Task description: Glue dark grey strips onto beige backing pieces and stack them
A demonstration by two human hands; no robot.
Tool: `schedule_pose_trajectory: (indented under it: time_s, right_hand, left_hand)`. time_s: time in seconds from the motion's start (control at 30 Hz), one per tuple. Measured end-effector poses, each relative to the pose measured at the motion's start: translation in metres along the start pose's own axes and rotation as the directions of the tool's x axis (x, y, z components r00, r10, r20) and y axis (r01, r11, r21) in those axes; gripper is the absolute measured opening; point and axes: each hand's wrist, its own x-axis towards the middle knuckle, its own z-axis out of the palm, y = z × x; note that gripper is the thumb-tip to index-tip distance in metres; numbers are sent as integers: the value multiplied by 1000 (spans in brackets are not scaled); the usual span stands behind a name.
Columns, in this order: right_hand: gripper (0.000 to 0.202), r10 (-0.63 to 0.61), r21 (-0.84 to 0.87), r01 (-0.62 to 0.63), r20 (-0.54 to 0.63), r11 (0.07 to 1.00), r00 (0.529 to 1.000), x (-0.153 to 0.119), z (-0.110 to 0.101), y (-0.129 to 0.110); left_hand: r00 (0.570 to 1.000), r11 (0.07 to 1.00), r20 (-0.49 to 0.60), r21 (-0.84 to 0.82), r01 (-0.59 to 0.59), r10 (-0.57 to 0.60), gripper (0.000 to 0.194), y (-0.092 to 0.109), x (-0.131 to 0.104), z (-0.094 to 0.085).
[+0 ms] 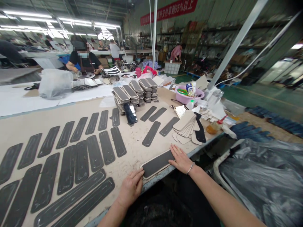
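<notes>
A dark grey rounded panel lies on a slightly larger beige-edged piece at the table's near edge. At its left end is my left hand, the fingers drawn together and closed on the edge. My right hand rests on the right end with its fingers stretched out. Many more dark panels with shiny smears, such as this one, lie in rows to the left. Several dark panels, one of them here, sit beyond my hands. A fan of beige rounded pieces is just past my right hand.
Stacks of beige-edged panels stand farther back, with a phone leaning on them. On the right are a purple basin and a bottle of amber liquid. A co-worker sits across the table. Grey plastic sheeting fills the lower right.
</notes>
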Motion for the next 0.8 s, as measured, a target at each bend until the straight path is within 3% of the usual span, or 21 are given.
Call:
schedule_pose_trajectory:
  time_s: [0.13,0.23,0.33,0.43,0.53,0.7,0.8]
  right_hand:
    - [79,16,18,-16,14,1000,1000,-1,-5,-4]
    - [80,18,52,-21,52,998,998,-3,-13,-8]
    - [81,27,86,-33,76,996,997,-2,-20,-11]
    - [82,31,114,-40,83,993,996,-2,-24,-13]
    - [83,33,135,-45,88,990,996,-3,-25,-14]
    - [78,16,190,-32,86,981,996,3,-27,-4]
    - [70,70,177,-62,-42,982,997,20,-41,18]
  left_hand:
    - [991,1000,-132,8,14,-13,34,9,6,-6]
    - [995,984,-23,156,-88,93,50,25,21,-1]
    - [977,938,102,278,-206,185,64,33,33,17]
    - [951,890,150,339,-305,269,71,24,34,38]
    - [938,863,170,369,-344,302,73,11,31,48]
    - [922,854,120,350,-385,367,78,3,32,43]
    - [916,852,50,350,-390,398,80,-4,31,41]
